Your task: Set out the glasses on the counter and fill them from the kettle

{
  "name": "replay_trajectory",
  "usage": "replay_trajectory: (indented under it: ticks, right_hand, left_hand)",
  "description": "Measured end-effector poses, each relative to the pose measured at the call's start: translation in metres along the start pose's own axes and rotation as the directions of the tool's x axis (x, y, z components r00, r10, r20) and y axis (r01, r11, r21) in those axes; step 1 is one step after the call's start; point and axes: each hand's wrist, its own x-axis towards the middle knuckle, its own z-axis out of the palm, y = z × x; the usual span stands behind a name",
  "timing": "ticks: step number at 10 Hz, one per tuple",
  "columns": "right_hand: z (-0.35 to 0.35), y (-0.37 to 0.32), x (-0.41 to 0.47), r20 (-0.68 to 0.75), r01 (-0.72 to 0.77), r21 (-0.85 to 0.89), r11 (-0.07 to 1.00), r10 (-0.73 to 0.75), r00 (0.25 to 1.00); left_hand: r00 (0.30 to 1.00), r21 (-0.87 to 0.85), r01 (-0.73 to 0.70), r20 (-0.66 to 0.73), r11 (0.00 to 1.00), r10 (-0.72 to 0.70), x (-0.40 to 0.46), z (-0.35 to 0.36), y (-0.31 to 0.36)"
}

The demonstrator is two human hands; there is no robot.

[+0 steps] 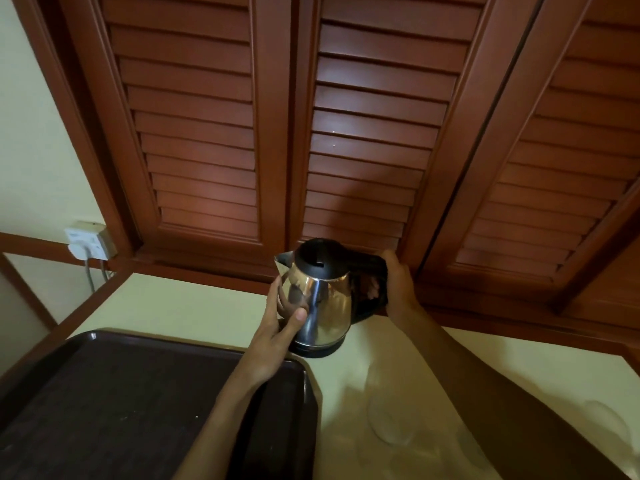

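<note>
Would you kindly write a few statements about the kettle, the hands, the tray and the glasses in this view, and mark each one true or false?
1. The right hand grips the kettle by its black handle. True.
2. The left hand rests flat on the tray. False: it touches the kettle's steel side, below the spout.
3. The kettle's lid is open. False: the black lid sits closed on top.
4. The brown tray lies left of the kettle, with nothing on it. True.
5. A clear glass stands on the counter between the forearms. True.
6. The kettle's spout points toward the right. False: it points left.
</note>
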Motion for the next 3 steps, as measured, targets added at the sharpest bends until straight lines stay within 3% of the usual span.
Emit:
replay_trajectory:
  ticks: [1, 2, 3]
  right_hand:
    - [-0.002, -0.003, -0.005, 0.038, 0.003, -0.019, 1.0, -0.002, 0.999]
    - [-0.002, -0.012, -0.014, -0.011, 0.025, -0.141, 0.99, -0.027, 1.0]
    - [-0.023, -0.029, -0.022, -0.098, 0.154, -0.319, 0.935, -0.194, 0.976]
  left_hand:
    - [1.0, 0.036, 0.016, 0.013, 0.999, -0.017, -0.004, -0.004, 0.006]
    - [0.998, 0.056, 0.064, -0.018, 0.996, -0.063, -0.009, -0.011, 0.009]
    - [0.985, 0.088, 0.105, -0.144, 0.991, -0.092, -0.033, -0.027, 0.02]
